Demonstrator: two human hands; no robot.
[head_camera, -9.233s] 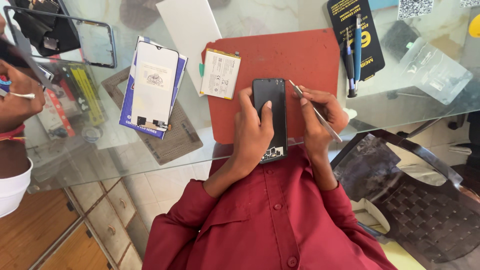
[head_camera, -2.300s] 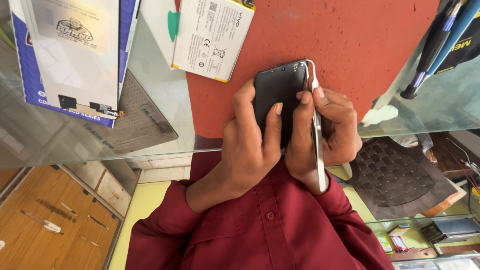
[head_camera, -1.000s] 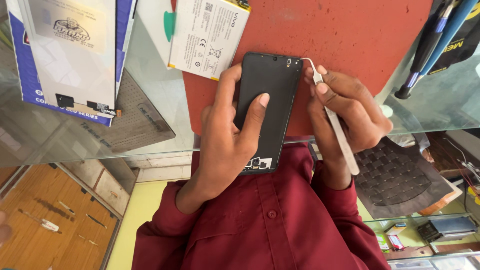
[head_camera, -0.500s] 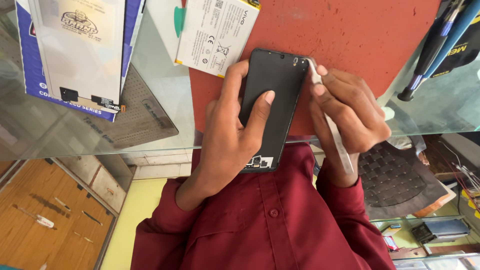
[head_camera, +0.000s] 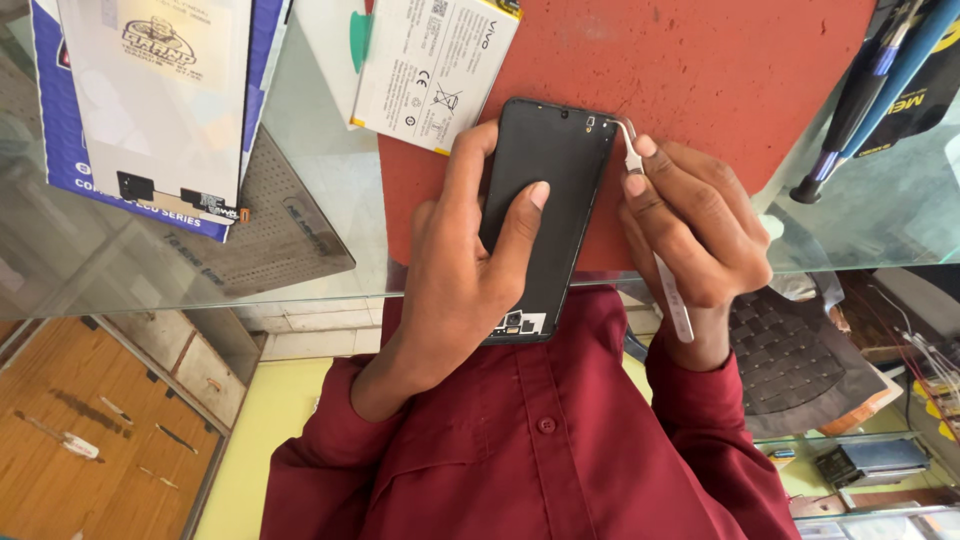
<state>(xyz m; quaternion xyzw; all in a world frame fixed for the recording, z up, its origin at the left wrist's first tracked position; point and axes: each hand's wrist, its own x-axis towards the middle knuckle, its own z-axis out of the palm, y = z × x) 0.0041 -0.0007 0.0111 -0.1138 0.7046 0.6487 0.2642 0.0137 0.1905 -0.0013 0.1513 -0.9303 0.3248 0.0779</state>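
A black phone (head_camera: 545, 190) without its back cover lies lengthwise on a red mat (head_camera: 700, 70), its lower end past the glass table's edge. My left hand (head_camera: 470, 270) grips it from the left, fingers along its side and thumb pressed on its face. My right hand (head_camera: 690, 230) holds silver tweezers (head_camera: 650, 210) like a pen. Their bent tip touches the phone's top right corner.
A white phone battery (head_camera: 435, 60) lies at the mat's upper left. A blue and white box (head_camera: 150, 100) rests on a grey perforated pad (head_camera: 280, 240). Blue-handled tools (head_camera: 870, 80) sit at the top right. A woven chair seat (head_camera: 790, 360) shows below the glass.
The phone, earlier cupped and tilted in both hands, is flat under my left hand. The tweezers' tip stays at its top right corner, barely shifting in the last second.
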